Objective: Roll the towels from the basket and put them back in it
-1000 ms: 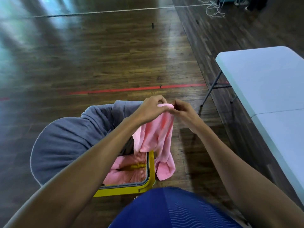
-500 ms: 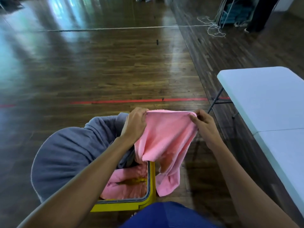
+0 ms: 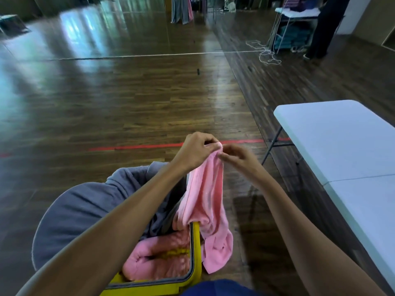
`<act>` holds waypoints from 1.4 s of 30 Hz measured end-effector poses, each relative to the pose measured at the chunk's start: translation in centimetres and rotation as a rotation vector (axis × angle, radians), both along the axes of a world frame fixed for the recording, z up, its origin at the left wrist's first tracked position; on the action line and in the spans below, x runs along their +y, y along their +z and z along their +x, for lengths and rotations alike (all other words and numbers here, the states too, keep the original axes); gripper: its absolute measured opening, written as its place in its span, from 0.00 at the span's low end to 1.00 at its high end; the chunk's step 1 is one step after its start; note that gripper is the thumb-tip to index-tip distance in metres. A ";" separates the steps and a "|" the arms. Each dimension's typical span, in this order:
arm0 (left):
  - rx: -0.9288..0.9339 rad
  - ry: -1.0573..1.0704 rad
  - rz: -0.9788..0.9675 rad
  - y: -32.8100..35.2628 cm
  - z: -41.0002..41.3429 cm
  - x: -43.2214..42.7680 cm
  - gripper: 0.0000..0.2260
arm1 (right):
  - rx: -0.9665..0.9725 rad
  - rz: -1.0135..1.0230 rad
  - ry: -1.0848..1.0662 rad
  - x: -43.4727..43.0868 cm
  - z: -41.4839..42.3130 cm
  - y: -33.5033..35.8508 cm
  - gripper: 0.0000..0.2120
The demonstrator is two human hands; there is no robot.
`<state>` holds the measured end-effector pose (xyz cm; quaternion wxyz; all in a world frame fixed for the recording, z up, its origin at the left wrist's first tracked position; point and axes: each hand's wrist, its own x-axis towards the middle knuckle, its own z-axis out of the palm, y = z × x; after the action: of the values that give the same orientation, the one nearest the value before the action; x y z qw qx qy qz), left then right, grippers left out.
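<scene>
Underfoot, one dark wooden floor (image 3: 128, 103) spreads wide, crossed by one red line (image 3: 171, 145). One white folding desk (image 3: 342, 146) stands at my right. One grey towel (image 3: 74, 210) drapes over the left side of one yellow basket (image 3: 196, 263) just below me. Two pink towels show. One bunched pink towel (image 3: 154, 259) lies inside the basket. One hanging pink towel (image 3: 207, 199) dangles from my two hands, its lower end falling outside the basket's right rim. Both arms reach forward, hands raised close together above the basket. My left grip (image 3: 194, 150) is curled around the hanging pink towel's top edge. My right grip (image 3: 237, 160) pinches that same edge, just beside the left.
</scene>
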<state>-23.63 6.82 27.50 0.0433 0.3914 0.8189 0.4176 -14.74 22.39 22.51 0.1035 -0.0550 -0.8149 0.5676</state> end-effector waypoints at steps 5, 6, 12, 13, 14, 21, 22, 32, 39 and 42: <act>-0.182 -0.004 0.043 -1.0 -1.5 -0.3 0.04 | 0.097 -0.054 -0.111 0.4 -0.6 1.2 0.21; -0.252 -0.031 0.050 -1.7 -1.7 -0.6 0.08 | 0.122 -0.072 -0.174 0.7 -0.5 1.5 0.21; -0.383 0.120 0.330 -2.9 -1.1 -1.0 0.05 | 0.031 0.103 -0.216 2.5 0.2 2.9 0.11; -0.323 0.091 0.316 -2.2 -1.0 -0.6 0.06 | 0.023 0.110 -0.151 2.1 0.4 3.3 0.09; -0.258 0.040 0.279 -1.4 -0.9 -0.2 0.07 | 0.030 0.088 -0.090 1.6 0.4 3.7 0.09; -0.049 -0.002 0.174 1.6 -0.4 1.8 0.06 | 0.237 -0.075 -0.138 -1.1 1.0 5.9 0.09; -0.049 0.002 0.165 1.8 -0.3 1.9 0.06 | 0.273 -0.075 -0.180 -1.1 1.1 5.6 0.08; -0.259 -0.073 0.140 -2.0 1.0 0.8 0.13 | 0.333 -0.330 -0.562 1.9 1.4 6.8 0.08; -0.172 0.018 0.105 -1.5 0.8 1.6 0.09 | 0.068 -0.112 -0.373 0.7 0.5 6.9 0.13; -0.160 -0.008 0.131 -0.2 0.8 2.8 0.09 | 0.005 -0.018 -0.177 -1.2 0.2 6.1 0.10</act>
<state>-22.82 9.60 27.31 0.0847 0.3619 0.7822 0.4999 -14.53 21.21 28.64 0.1548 -0.1265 -0.8016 0.5635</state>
